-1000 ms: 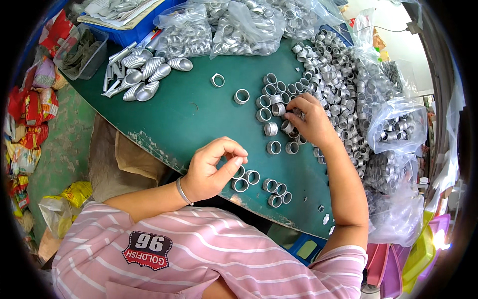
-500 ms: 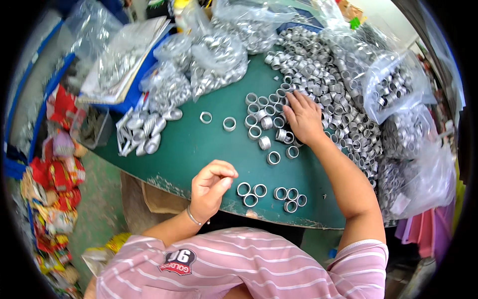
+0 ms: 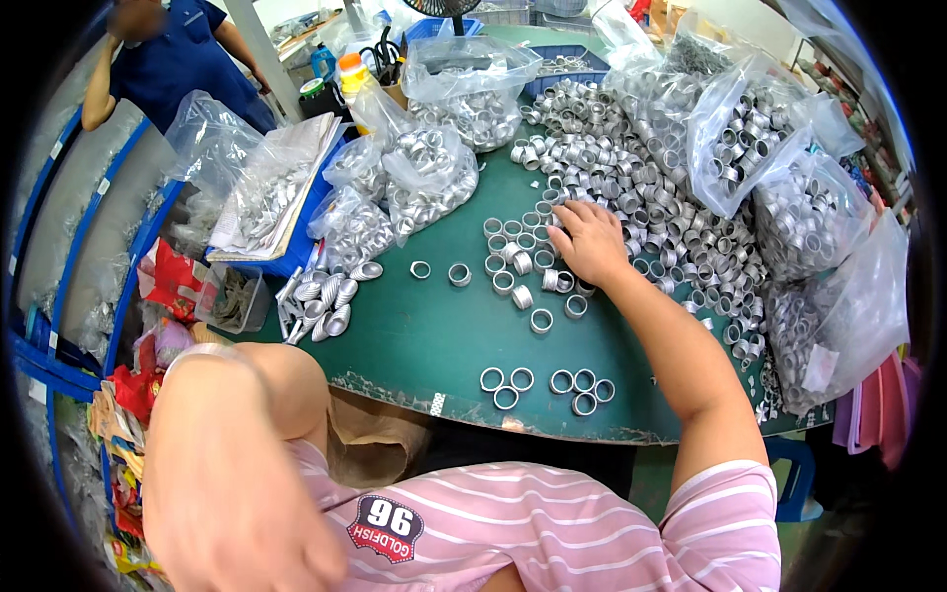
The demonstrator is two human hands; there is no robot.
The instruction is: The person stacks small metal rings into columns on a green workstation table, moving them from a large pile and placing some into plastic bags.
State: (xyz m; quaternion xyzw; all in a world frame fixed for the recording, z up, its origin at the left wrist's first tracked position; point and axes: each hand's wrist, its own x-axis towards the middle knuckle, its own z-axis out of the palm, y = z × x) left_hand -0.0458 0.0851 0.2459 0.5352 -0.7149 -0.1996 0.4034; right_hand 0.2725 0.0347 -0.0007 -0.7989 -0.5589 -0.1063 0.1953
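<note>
My right hand (image 3: pixel 592 242) lies flat, fingers apart, at the left edge of a large pile of silver metal rings (image 3: pixel 631 158). Its fingertips touch loose rings there; I cannot make out anything gripped. My left hand (image 3: pixel 237 493) is raised close to the camera, off the table, and motion smears its fingers. Left of my right hand, a loose cluster of rings (image 3: pixel 522 297) sits on the green tabletop (image 3: pixel 414 340). Near the front edge lie a group of three rings (image 3: pixel 506 388) and another group of several rings (image 3: pixel 584 395). Two single rings stand apart farther left.
Clear plastic bags of metal parts (image 3: pixel 429 173) line the back; more bags (image 3: pixel 819 217) crowd the right. Shiny grooved metal pieces (image 3: pixel 326 301) lie at the left, beside a blue tray (image 3: pixel 286 261) with papers. A person in dark blue (image 3: pixel 178 64) stands beyond the table's back left.
My left hand has risen from above the front of the table to the lower left, near the camera. My right hand stays by the pile. The view has tilted up, showing the other person.
</note>
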